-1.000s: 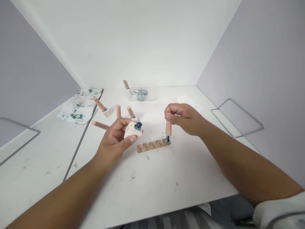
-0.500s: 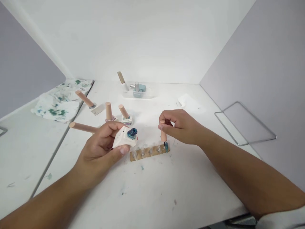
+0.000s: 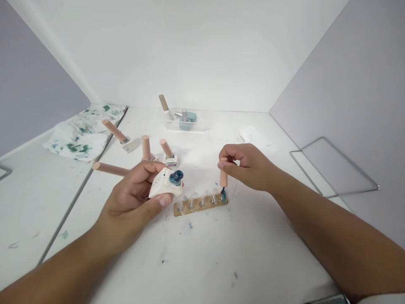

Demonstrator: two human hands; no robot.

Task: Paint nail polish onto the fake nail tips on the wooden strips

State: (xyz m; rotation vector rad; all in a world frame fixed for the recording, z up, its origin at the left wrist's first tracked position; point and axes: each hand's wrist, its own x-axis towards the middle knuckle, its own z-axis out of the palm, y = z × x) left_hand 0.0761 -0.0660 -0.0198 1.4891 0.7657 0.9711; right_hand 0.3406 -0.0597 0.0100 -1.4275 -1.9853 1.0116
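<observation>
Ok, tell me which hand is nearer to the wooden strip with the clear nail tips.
Right. The right hand holds a brush cap whose tip meets the strip at its right end. The left hand holds an open polish bottle just off its left end.

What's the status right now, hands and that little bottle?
Left hand grips open white bottle. Right hand holds brush cap, tip on end nail of strip. Nothing between them.

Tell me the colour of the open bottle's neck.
Dark teal-blue on the white bottle, seen from the head camera.
</observation>
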